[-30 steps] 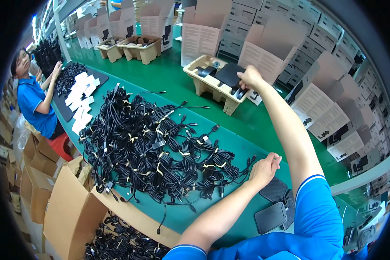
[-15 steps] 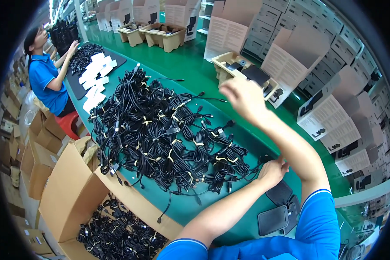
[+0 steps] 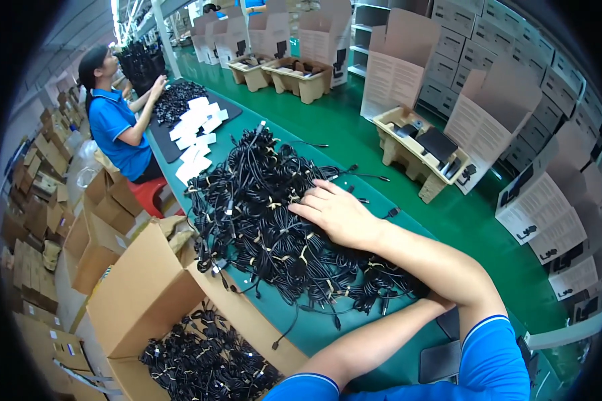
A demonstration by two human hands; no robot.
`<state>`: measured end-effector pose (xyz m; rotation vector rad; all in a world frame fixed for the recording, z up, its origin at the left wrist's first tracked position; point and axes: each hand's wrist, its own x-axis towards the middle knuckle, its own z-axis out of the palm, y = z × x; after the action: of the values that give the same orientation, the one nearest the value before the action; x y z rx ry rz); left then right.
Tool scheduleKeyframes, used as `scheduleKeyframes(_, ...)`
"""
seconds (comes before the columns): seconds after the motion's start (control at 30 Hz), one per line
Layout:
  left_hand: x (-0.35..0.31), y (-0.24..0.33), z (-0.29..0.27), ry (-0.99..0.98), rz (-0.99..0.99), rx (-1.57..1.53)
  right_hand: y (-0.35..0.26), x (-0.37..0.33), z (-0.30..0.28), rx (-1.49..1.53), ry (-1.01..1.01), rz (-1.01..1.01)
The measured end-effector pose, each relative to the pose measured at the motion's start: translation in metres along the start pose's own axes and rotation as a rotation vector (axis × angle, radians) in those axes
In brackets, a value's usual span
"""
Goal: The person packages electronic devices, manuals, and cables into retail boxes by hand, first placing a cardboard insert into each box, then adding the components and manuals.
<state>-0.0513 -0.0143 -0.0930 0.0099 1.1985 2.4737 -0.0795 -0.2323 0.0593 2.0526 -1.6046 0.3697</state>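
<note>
A large pile of black cables (image 3: 261, 220), coiled and tied in bundles with pale ties, covers the middle of the green table. My right hand (image 3: 334, 212) lies over the pile's right side, palm down, its fingers apart and reaching onto the bundles. I see nothing held in it. My left forearm (image 3: 381, 336) crosses beneath my right arm at the pile's near right end. The left hand's fingers are hidden behind the right arm. Close by, a flat black pad (image 3: 440, 363) lies on the table, partly covered by my sleeve.
An open cardboard box (image 3: 137, 294) on the left holds more cable bundles (image 3: 207, 354). White cards (image 3: 197, 127) lie farther along the table, near a seated person in blue (image 3: 117, 127). Beyond the table stand moulded pulp trays (image 3: 411, 150) and open printed cartons (image 3: 398, 73).
My right hand has come down and left from above the table's far edge onto the cable pile. My left hand has passed out of sight behind the right arm. The view has shifted.
</note>
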Motion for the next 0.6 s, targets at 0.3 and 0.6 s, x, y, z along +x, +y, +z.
scheduleKeyframes(0.3, 0.009, 0.013, -0.008, 0.059, 0.056, 0.754, -0.020, -0.029, -0.044, 0.111, -0.151, 0.181)
scheduleKeyframes(0.6, 0.021, 0.009, -0.024, 0.108, 0.371, 0.790, -0.020, -0.083, -0.137, 0.498, 0.088, 0.559)
